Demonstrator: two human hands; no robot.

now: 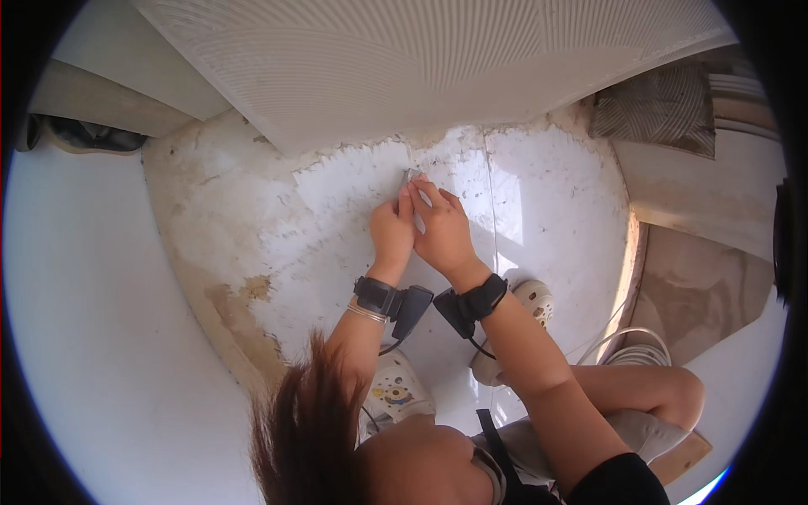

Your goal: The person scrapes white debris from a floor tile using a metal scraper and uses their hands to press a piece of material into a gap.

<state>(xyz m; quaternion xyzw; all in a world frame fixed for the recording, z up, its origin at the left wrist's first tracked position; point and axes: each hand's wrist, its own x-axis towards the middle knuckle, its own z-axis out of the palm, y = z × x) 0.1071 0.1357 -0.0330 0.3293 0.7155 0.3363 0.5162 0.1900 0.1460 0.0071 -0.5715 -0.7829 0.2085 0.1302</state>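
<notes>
My left hand (391, 236) and my right hand (444, 229) are side by side, low over the floor in the middle of the view. Their fingers close together around a small flat grey piece (410, 177), metallic in look. Most of it is covered by the fingers, so its kind does not show. Beneath the hands lies a white tiled floor (547, 185), smeared with beige mortar and specks. A panel with combed ridges (337, 59) stands just beyond the fingertips, its lower edge meeting the floor.
A board with dark ridged lines (661, 109) leans at the far right. Coiled pale cable or hose (638, 353) lies near my right knee. My feet in light clogs (397, 389) stand close behind the hands. Black shoes (93, 135) rest at the far left.
</notes>
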